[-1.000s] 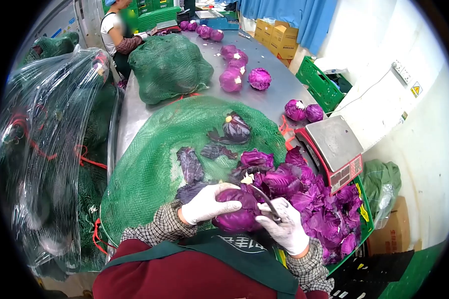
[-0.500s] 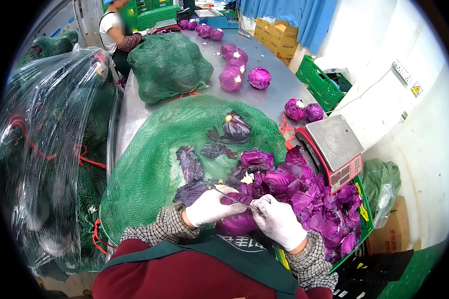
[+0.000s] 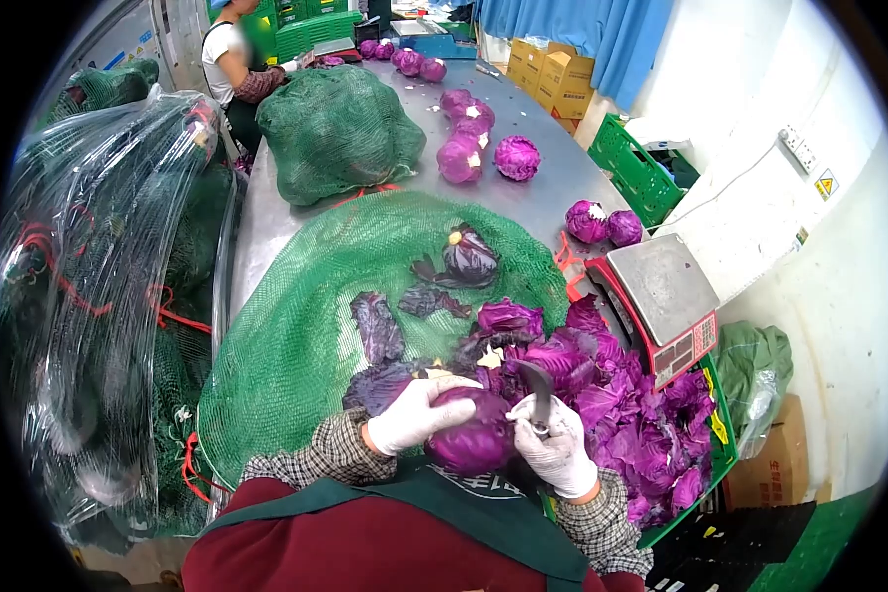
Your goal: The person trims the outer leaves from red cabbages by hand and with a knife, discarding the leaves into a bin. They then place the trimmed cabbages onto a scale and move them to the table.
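Observation:
Under my gloved left hand point(image 3: 411, 414) is a red cabbage point(image 3: 472, 441), its fingers curved over the top and left side of the head. My gloved right hand point(image 3: 560, 452) grips a knife point(image 3: 536, 387) beside the cabbage, with the dark curved blade pointing up and away from me. Loose purple cabbage leaves point(image 3: 627, 419) lie heaped to the right, partly in a green crate point(image 3: 723, 419). Beyond my hands a green mesh bag point(image 3: 306, 286) is spread out, with dark wilted leaves point(image 3: 375, 326) and a darker cabbage point(image 3: 471, 257) on it.
A red scale point(image 3: 661, 296) stands to the right. Trimmed cabbages point(image 3: 461, 158) sit along the metal table point(image 3: 562, 158). A full green mesh sack point(image 3: 340, 133) is farther back, and plastic-wrapped sacks point(image 3: 99, 326) stand at left. Another person point(image 3: 229, 64) works at the far left.
The knife has swung from lying across the cabbage to pointing upward, off the head. My right hand has turned with it. My left hand has shifted onto the cabbage's upper side.

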A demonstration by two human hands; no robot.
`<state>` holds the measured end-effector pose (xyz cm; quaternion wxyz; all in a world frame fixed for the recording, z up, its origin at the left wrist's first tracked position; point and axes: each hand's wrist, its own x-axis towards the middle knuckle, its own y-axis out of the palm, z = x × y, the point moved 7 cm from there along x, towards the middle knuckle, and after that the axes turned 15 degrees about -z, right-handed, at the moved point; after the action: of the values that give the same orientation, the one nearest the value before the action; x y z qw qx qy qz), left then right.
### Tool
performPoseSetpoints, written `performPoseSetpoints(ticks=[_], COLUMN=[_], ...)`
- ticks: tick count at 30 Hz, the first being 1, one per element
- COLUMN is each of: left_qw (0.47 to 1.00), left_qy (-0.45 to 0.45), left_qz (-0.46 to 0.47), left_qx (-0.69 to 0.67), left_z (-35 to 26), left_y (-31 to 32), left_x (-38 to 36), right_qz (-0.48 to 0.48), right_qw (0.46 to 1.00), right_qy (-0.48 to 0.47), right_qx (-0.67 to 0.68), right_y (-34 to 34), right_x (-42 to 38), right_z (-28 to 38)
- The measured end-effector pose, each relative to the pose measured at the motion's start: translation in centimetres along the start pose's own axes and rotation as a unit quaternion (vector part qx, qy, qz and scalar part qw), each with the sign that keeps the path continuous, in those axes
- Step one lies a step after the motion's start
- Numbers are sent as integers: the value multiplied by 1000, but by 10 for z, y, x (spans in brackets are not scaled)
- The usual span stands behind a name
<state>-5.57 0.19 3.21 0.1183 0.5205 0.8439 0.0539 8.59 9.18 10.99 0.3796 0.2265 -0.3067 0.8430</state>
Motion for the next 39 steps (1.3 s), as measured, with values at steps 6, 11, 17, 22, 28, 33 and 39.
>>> performPoseSetpoints(ticks=[6,11,17,22,28,33,39], left_qw=[987,988,957,809,833,969,939], left_qy=[38,97,249,503,480,16,-81], left_qz=[-86,-75,-107,-140,-105,124,49], left_qx=[-133,-90,107,271,253,-215,-332], left_z=[0,-13,-30,-59,-76,-30,10], left_y=[-23,-28,-23,-16,-4,11,-7], left_x=[8,2,-6,-25,-26,-10,3], right_qz=[86,-31,-23,-80,-24,-54,-3], right_qw=[897,909,978,966,800,890,970], right_qy=[335,408,206,231,476,367,213], right_qx=[276,83,24,87,363,266,119], right_y=[-22,-56,-17,6,29,13,22], right_x=[-36,-36,-3,-12,-47,-27,-22], right_z=[-19,-48,-6,-22,-71,-55,-43])
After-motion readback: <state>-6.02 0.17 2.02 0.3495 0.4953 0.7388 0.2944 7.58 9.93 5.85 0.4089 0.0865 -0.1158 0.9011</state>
